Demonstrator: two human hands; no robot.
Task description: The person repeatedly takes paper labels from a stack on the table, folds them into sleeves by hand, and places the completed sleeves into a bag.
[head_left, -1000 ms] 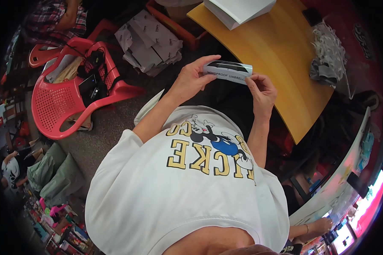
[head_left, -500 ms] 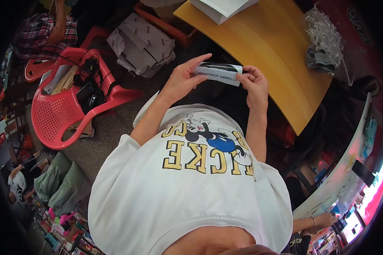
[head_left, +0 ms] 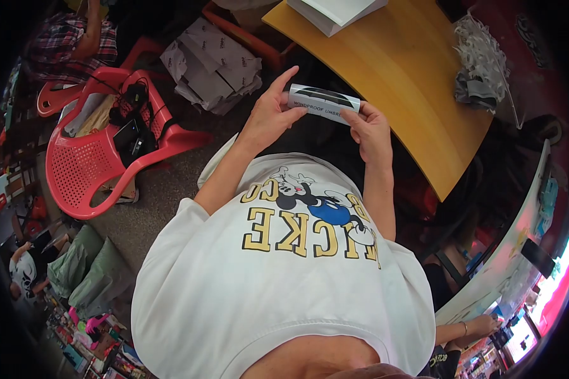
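Between my two hands is a small white-and-black umbrella box point(head_left: 323, 103) printed "WINDPROOF UMBRELLA". It is held almost level in front of my body, its right end slightly lower. My left hand point(head_left: 271, 119) grips the left end, thumb on the near face and index finger stretched upward off the box. At the right end, my right hand point(head_left: 372, 131) has its thumb pressed on the printed face, covering the last letters, with its other fingers curled behind. Whether an umbrella is inside cannot be seen.
A yellow table point(head_left: 417, 82) with a white box point(head_left: 338, 11) lies ahead right. White strips point(head_left: 483, 57) hang beyond it. Stacked grey flattened packaging point(head_left: 212, 66) sits ahead left, near a red chair point(head_left: 85, 164) holding cables. Other people are at the left and lower right.
My right thumb has slid leftward over the printed face, now hiding the end of the word. The left index finger has lifted higher, and the box tilts a little more.
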